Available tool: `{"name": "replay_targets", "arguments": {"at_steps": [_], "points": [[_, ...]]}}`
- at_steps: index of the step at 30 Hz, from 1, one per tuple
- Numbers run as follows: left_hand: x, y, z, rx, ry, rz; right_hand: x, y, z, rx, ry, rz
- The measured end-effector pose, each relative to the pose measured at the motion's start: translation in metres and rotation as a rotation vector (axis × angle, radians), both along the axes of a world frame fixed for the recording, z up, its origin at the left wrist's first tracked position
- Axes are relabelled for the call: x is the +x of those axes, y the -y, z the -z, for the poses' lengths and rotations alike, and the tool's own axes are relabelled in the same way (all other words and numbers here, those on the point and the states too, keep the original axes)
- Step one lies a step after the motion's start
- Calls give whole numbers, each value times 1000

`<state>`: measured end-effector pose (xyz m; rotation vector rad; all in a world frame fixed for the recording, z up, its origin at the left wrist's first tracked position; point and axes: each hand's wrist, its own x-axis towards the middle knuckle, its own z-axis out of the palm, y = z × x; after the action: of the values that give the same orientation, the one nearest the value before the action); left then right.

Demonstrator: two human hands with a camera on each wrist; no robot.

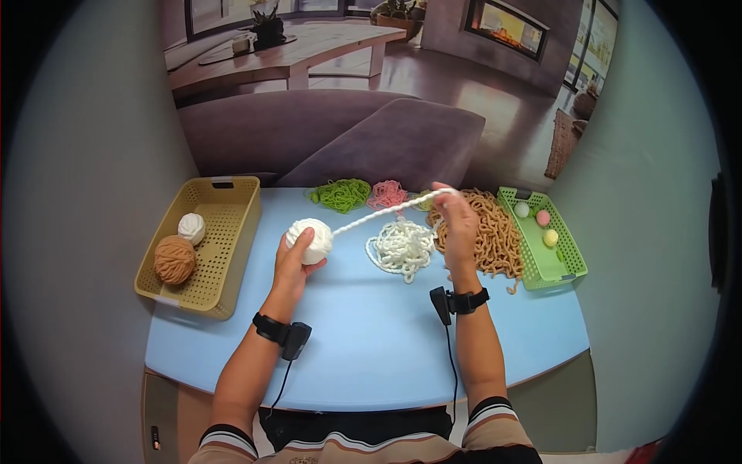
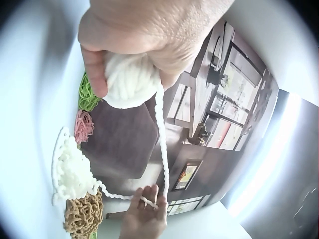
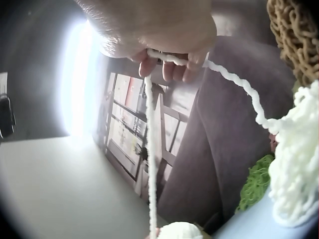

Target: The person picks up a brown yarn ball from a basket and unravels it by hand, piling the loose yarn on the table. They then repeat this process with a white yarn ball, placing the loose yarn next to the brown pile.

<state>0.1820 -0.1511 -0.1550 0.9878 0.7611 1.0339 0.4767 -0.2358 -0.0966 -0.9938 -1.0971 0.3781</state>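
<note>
My left hand (image 1: 290, 267) grips a ball of white yarn (image 1: 310, 241), thumb on its near face and fingers around it. From the ball a white strand (image 1: 386, 210) runs taut up to my right hand (image 1: 457, 228), raised on the right. In the right wrist view the strand passes between thumb and fingers (image 3: 174, 72) and across the fingers, then trails down to the loose white yarn pile (image 3: 296, 159). That pile (image 1: 402, 247) lies on the table between both hands. The left wrist view shows the wound ball (image 2: 130, 79) close up under the left hand.
A tan basket (image 1: 251, 224) at the left holds a brown yarn ball (image 1: 175, 260) and a white one (image 1: 192, 228). Brown yarn (image 1: 491, 240) is heaped beside a green basket (image 1: 568, 267) with several small balls. Green yarn (image 1: 342, 195) and pink yarn (image 1: 388, 194) lie behind.
</note>
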Motion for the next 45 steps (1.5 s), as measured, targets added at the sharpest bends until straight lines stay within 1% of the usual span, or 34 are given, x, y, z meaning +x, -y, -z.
{"name": "replay_targets", "arguments": {"at_steps": [3, 4, 7, 8, 10, 13, 16, 19, 20, 22, 23, 26, 29, 32, 34, 37, 38, 40, 43, 44, 45], "points": [[7, 8, -1, -5, -18, 52, 16, -21, 38, -262, 684, 311], [9, 11, -3, 3, -24, 67, 10, -16, 38, -397, 785, 353], [11, 18, -11, 32, -26, 85, -14, -13, 35, -360, 751, 242], [11, 20, -12, 40, -22, 87, -39, -4, 18, -367, 592, 91], [10, 21, -13, 62, -18, 90, -71, 0, 19, -537, 486, -177], [12, 21, -12, 73, 40, 72, -115, 10, 29, -420, 646, -196], [12, 22, -14, 117, -38, 89, -121, 8, 40, -389, 760, -36], [9, 23, -17, 95, -154, 173, -110, 8, 33, -221, 782, 32], [8, 21, -15, 43, -105, 227, -108, 9, 27, -175, 776, 58], [9, 16, -9, -57, -9, 338, -107, 5, 27, -113, 610, -43], [10, 17, -8, -21, -19, 346, -106, 4, 28, -82, 526, -91], [13, 23, -6, 86, -77, 373, -103, 3, 30, -197, 277, -225], [12, 24, -7, 174, -167, 412, -92, 1, 31, -382, 39, -456], [15, 20, -1, 243, -218, 455, -79, 1, 16, -345, -191, -524], [17, 23, -2, 312, -228, 455, -63, -1, 11, -213, -332, -484], [14, 28, -11, 338, -86, 419, -35, -1, 1, -52, -475, -377], [14, 26, -9, 302, -34, 381, -28, 1, -4, -11, -498, -331], [11, 18, -2, 231, 70, 303, -10, 3, -6, 35, -512, -256], [6, 8, -1, 105, 145, 69, 11, 4, -4, 114, -473, -203], [3, 4, -1, 122, 114, 4, 14, 4, -2, 142, -450, -195], [2, 3, -1, 96, 100, -34, 16, 1, 0, 59, -378, -166]]}}
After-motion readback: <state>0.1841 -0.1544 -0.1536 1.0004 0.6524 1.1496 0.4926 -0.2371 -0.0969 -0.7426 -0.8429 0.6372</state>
